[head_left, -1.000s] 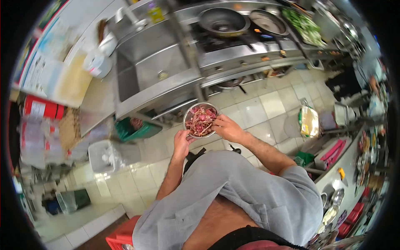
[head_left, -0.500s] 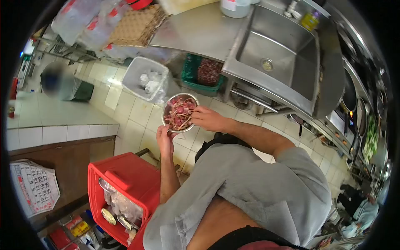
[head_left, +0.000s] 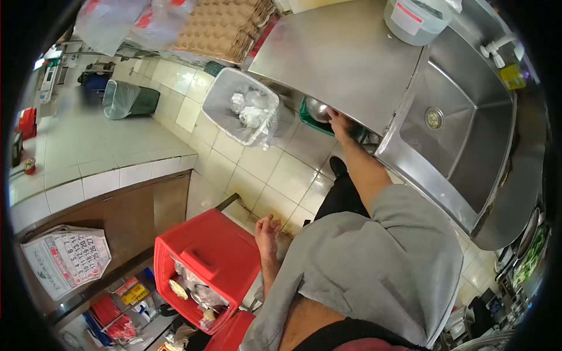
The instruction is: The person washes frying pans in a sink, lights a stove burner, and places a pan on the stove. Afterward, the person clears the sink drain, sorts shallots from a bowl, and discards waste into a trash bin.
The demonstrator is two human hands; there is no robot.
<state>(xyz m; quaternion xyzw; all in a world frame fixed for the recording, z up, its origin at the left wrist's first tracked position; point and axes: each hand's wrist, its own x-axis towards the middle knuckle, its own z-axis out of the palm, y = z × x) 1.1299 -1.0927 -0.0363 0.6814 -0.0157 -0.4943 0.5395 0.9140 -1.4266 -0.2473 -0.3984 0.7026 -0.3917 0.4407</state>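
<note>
My right hand [head_left: 339,124] reaches under the edge of the steel table and grips the rim of a metal bowl [head_left: 318,109]. The bowl is at the green crate [head_left: 310,121], partly hidden by the tabletop; no red onions show in the part of it I can see. Whether the bowl rests on the crate's contents or is held above them, I cannot tell. Beside the red bin, my left hand [head_left: 267,233] hangs with loosely bent fingers apart and nothing in it.
A steel table [head_left: 339,52] and sink [head_left: 456,117] lie ahead and right, with a clear plastic tub [head_left: 415,20] between them. A lined waste bin [head_left: 225,111] stands on the tiled floor. The red bin [head_left: 205,251], holding bags, is at my left. Egg trays [head_left: 219,29] are stacked beyond.
My left hand has let go of the bowl of red onions and drawn back. The right hand has carried the bowl forward and right to the green crate. My view has shifted.
</note>
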